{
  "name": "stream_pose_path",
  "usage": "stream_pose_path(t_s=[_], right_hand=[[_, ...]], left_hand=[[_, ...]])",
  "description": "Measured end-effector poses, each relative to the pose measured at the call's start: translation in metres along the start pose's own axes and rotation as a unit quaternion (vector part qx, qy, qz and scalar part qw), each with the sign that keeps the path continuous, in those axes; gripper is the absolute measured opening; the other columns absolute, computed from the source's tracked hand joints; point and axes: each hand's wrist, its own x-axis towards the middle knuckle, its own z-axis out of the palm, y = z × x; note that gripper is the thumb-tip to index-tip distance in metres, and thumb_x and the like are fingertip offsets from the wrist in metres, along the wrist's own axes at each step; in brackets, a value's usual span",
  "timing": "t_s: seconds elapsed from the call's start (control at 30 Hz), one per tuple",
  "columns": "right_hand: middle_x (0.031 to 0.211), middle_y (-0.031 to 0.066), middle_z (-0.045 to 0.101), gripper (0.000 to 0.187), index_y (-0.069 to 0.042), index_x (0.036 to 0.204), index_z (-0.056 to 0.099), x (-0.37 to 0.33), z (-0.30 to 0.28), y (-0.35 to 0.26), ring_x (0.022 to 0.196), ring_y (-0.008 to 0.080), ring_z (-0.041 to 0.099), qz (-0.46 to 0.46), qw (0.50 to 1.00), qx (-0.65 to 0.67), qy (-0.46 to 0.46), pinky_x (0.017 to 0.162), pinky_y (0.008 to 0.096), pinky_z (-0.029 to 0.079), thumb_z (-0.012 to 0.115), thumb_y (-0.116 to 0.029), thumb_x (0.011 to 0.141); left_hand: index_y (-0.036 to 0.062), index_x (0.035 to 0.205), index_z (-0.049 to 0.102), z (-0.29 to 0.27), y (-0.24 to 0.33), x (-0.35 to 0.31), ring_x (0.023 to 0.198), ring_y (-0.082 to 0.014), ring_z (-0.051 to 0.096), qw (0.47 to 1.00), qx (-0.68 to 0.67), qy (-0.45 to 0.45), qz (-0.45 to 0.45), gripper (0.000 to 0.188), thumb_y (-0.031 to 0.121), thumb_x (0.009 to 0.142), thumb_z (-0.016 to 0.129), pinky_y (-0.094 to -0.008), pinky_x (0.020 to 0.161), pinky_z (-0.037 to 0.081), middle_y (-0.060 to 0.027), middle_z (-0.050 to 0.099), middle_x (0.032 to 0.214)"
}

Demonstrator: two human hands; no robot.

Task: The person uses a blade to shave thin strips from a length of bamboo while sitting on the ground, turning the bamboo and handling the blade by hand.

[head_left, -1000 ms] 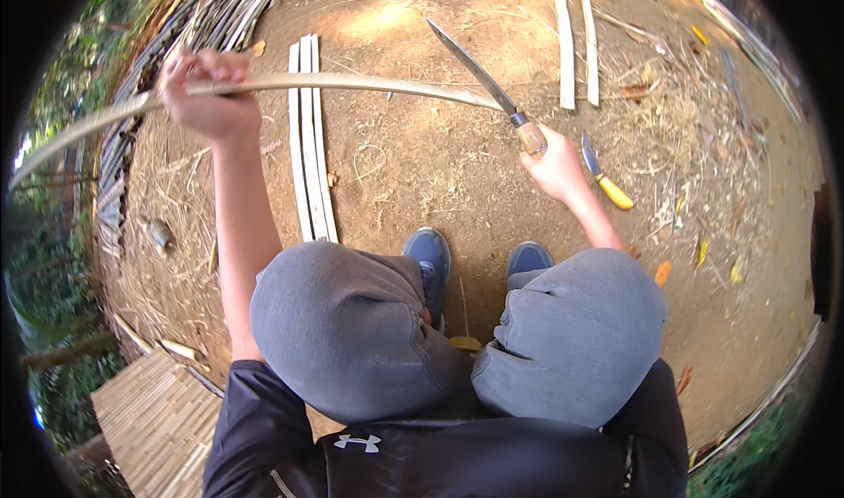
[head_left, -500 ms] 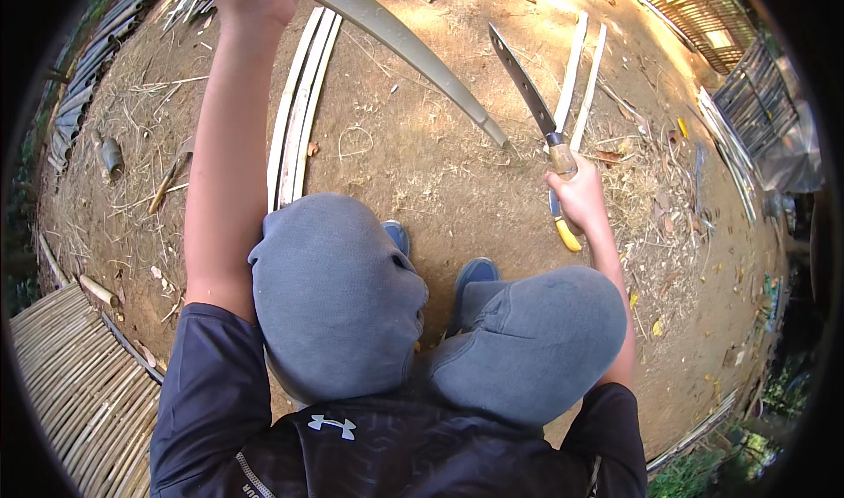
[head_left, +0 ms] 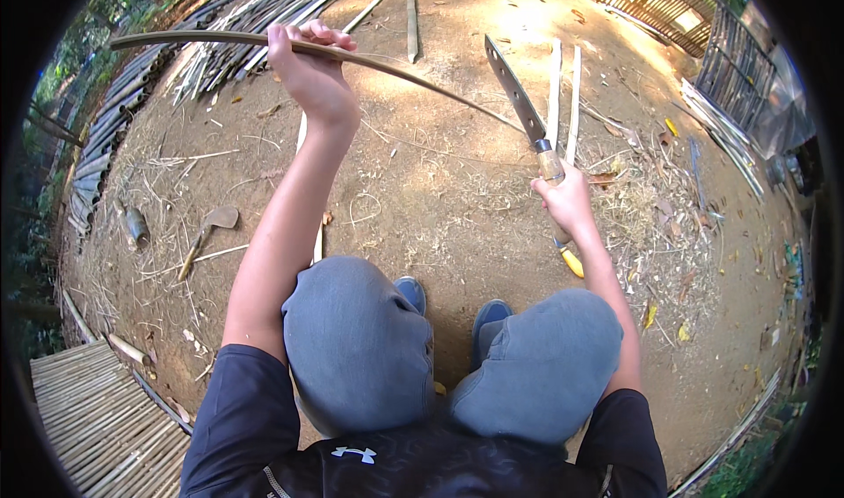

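Observation:
My left hand [head_left: 316, 80] is closed around a long, slightly curved bamboo strip [head_left: 396, 73], held up in front of me. One end of the strip reaches far to the left; the other slopes down to the right, close to the blade of a large knife [head_left: 517, 94]. My right hand [head_left: 564, 201] grips that knife by its wooden handle, beyond my right knee. Its dark blade has holes along it and points up and away. Just below that hand shows a yellow handle [head_left: 571, 262], its other part hidden behind the hand.
Two pale strips [head_left: 574, 102] lie beyond the knife. At left are a hatchet-like tool [head_left: 220, 218], a bottle [head_left: 136, 225] and a slatted bamboo platform [head_left: 105, 410]. Dark bamboo lengths [head_left: 114, 138] are piled at far left; woven panels [head_left: 651, 6] stand at far right.
My left hand has come nearer and rightward in view, and the strip has turned from its broad face to its narrow edge. The knife stays in my right hand; the view has shifted.

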Motion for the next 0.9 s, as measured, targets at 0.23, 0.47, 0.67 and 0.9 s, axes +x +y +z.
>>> stream_pose_path(t_s=[0.23,0.47,0.67,0.9], right_hand=[[0.074,0.0122,0.065,0.032,0.001,0.101,0.066,-0.021,0.034,-0.008,0.068,0.0229,0.064,-0.107,0.994,0.01,0.018,0.067,0.0395,0.051,0.077,-0.022,0.081],[0.08,0.0133,0.067,0.033,0.001,0.102,0.064,-0.031,0.045,-0.013,0.074,0.0255,0.067,-0.134,0.986,0.071,-0.068,0.07,0.0394,0.051,0.074,-0.025,0.084],[0.086,0.012,0.068,0.029,0.0,0.101,0.061,-0.023,0.048,0.001,0.079,0.0234,0.067,-0.095,0.971,0.17,-0.14,0.073,0.0389,0.051,0.073,-0.02,0.083],[0.076,0.0128,0.065,0.03,0.0,0.099,0.06,-0.026,0.028,-0.059,0.069,0.02,0.065,-0.101,0.989,-0.012,-0.11,0.062,0.0356,0.048,0.076,-0.022,0.084]], left_hand=[[0.0127,0.083,0.041,-0.004,0.023,0.004,0.051,-0.0227,0.063,0.994,0.067,-0.031,0.084,0.043,0.051,0.101,0.038,-0.032,0.044,0.054,-0.0124,0.063,0.066],[0.0163,0.073,0.046,-0.019,0.047,0.027,0.038,-0.0124,0.042,0.995,0.079,-0.029,0.049,0.061,0.075,0.091,0.049,-0.0245,0.038,0.033,-0.0008,0.048,0.05],[0.0166,0.073,0.051,-0.017,0.043,0.034,0.048,-0.0098,0.047,0.999,0.013,0.047,0.024,0.055,0.068,0.083,0.066,-0.0264,0.052,0.044,0.0046,0.045,0.052],[0.0139,0.076,0.047,-0.014,0.045,0.021,0.049,-0.0088,0.039,0.994,0.063,0.083,0.024,0.053,0.061,0.085,0.069,-0.0284,0.051,0.039,0.0058,0.036,0.055]])
